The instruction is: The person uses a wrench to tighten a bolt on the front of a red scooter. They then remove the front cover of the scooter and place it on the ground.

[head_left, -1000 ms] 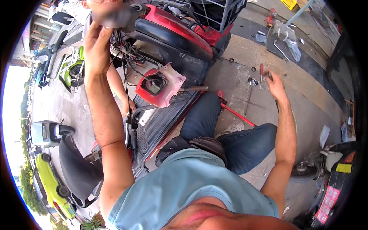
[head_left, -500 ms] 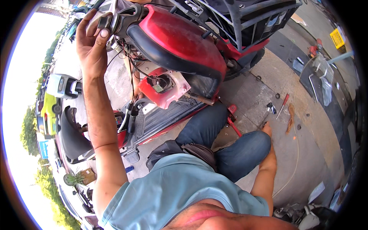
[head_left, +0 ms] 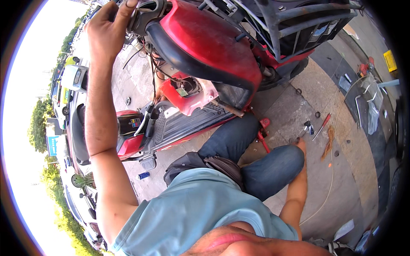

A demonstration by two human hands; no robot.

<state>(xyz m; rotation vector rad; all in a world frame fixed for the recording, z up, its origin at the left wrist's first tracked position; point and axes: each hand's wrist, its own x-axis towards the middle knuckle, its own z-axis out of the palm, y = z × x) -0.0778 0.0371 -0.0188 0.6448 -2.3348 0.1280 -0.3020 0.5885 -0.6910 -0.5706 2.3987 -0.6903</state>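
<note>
My left hand (head_left: 109, 32) reaches up to a black plastic part (head_left: 147, 17) at the upper end of a red scooter body panel (head_left: 205, 38). Its thumb lies on the part's edge and the fingers curl behind it, partly hidden. Loose dark wires (head_left: 153, 64) hang below. Near them is a red and pink plastic cover (head_left: 177, 98) with an open middle. Beside my bent knee, my right hand (head_left: 300, 145) is low near the ground. The knee hides part of it, and its fingers are too small to read.
A red-handled screwdriver (head_left: 321, 126) and keys (head_left: 308, 126) lie on the pavement near my right hand. A metal rack (head_left: 294, 25) juts out at upper right. Someone else's hand (head_left: 159, 85) shows behind the cover. A blue can (head_left: 143, 175) stands left of me.
My view has shifted, so the scooter sits slightly further right in it. My left hand has moved higher in the picture, still at the black part. My right hand stays low.
</note>
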